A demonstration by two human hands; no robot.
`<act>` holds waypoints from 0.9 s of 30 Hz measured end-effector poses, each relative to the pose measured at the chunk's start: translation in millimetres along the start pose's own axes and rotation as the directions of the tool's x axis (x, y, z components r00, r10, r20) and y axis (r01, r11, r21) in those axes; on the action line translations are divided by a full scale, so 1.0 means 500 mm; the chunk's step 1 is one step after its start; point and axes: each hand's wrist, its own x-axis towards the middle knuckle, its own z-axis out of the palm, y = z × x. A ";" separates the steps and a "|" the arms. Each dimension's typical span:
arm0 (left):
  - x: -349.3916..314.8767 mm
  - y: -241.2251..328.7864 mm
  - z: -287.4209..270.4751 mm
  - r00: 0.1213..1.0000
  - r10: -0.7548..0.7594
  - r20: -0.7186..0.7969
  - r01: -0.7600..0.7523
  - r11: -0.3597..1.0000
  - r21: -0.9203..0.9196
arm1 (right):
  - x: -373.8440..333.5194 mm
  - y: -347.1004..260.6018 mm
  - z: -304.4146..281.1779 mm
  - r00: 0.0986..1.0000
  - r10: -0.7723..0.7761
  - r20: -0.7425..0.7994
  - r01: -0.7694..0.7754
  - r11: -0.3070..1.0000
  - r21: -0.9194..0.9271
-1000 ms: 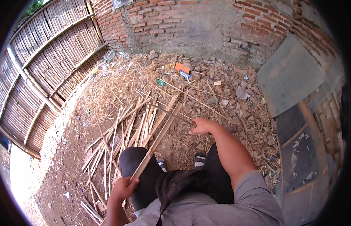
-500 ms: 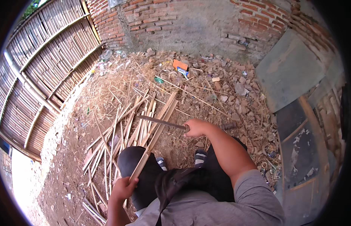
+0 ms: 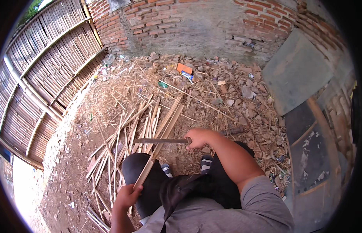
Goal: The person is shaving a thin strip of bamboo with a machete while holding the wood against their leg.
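My left hand [image 3: 127, 196] is closed round the near end of a bamboo piece [image 3: 145, 171], which slants up and away past my left knee. Toward its far end the bamboo parts into two long prongs. In my right hand [image 3: 198, 138] is the handle of a machete [image 3: 161, 141]. Its dark blade points left and crosses the bamboo just beyond the knee; whether it touches the wood I cannot tell. Many thin bamboo strips [image 3: 131, 115] lie in a loose heap on the ground beyond and left of my left knee.
A woven bamboo fence [image 3: 52, 58] stands at the left, a brick wall [image 3: 188, 27] at the back. Rubble [image 3: 247, 105], dry straw [image 3: 122, 83] and an orange piece [image 3: 184, 68] cover the far ground. Grey panels [image 3: 297, 73] lean at the right.
My right hand has drawn the machete nearer and a little left. Its blade has turned from slanting to almost level. My left hand keeps the bamboo in nearly the same place.
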 end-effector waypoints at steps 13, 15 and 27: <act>-0.006 0.021 -0.009 0.998 -0.065 0.019 0.064 0.998 0.028 | -0.012 0.020 -0.016 0.972 0.230 -0.046 -0.226 0.971 0.073; -0.007 0.023 -0.009 0.998 -0.060 0.023 0.061 0.998 -0.007 | -0.005 0.010 -0.001 0.983 0.182 -0.022 -0.181 0.983 0.031; -0.009 0.038 -0.016 0.993 -0.106 0.057 0.107 0.994 -0.019 | -0.007 0.025 -0.015 0.982 0.190 -0.012 -0.189 0.981 0.053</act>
